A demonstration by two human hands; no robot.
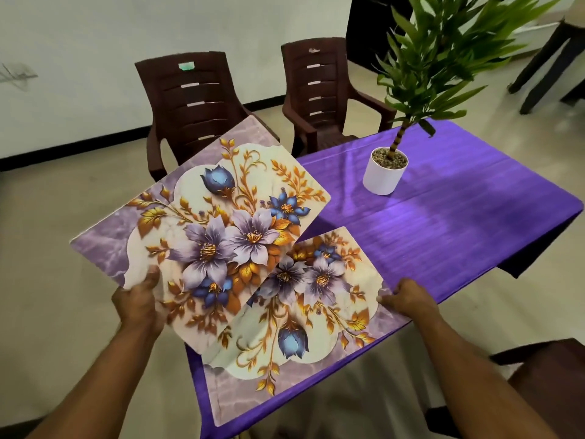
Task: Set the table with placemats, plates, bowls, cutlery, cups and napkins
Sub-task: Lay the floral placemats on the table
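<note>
A floral placemat (pixel 316 324) with purple and blue flowers lies flat on the near corner of the table, which is covered by a purple cloth (pixel 449 223). My right hand (pixel 408 296) rests on this mat's right edge, fingers curled at the rim. A second floral placemat (pixel 202 217) is lifted above the table's left side, tilted and overlapping the lying one. My left hand (pixel 139 299) grips the raised mat at its near edge, thumb on top.
A white pot (pixel 384 175) with a tall green plant stands near the table's middle. Two dark brown plastic chairs (pixel 196 103) (pixel 323 93) stand at the far side. Another chair edge (pixel 544 375) shows at the lower right. A dark table leg (pixel 538 74) is at the far right.
</note>
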